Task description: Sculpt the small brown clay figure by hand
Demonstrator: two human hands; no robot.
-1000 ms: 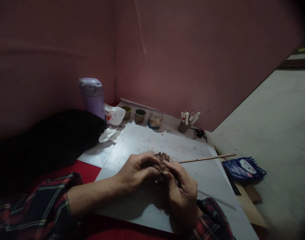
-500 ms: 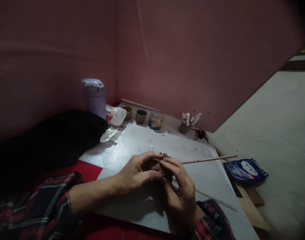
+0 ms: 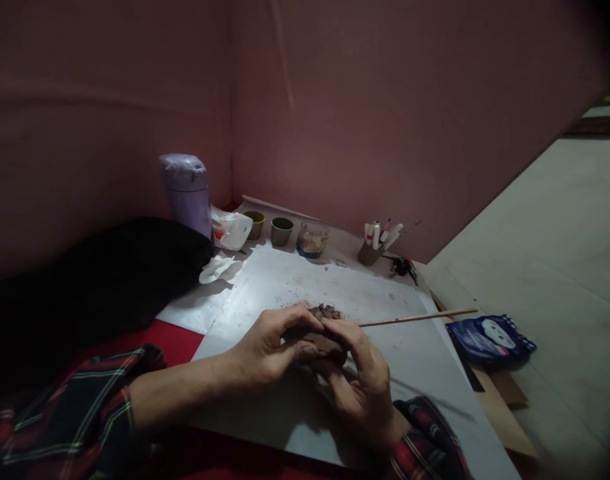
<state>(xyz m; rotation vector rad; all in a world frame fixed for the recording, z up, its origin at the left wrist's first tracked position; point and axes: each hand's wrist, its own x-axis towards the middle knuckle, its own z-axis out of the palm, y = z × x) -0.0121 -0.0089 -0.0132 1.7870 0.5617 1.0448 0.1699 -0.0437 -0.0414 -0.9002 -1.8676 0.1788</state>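
Note:
Both hands cup a lump of brown clay [image 3: 321, 343] above the white paper. My left hand [image 3: 275, 343] wraps its far and left side, thumb pressed along the near face. From the right, my right hand [image 3: 362, 380] curls over it, fingers on top and thumb underneath. A thin wooden stick [image 3: 419, 318] juts out to the right from behind my right hand; its near end is hidden, and a long shadow falls on the paper below it. Just beyond my fingers lie clay crumbs [image 3: 326, 311].
Along the back stand a purple bottle [image 3: 189, 200], two small cups [image 3: 282, 233], a glass bowl [image 3: 312, 241] and a holder with brushes and markers [image 3: 372, 252]. A crumpled tissue [image 3: 217, 269] and black cloth [image 3: 109, 280] lie left. A blue packet [image 3: 492, 340] is at right.
My fingers have shifted on the clay lump, and the right thumb has moved further under it. More of the crumbs behind now shows. The stick has barely moved.

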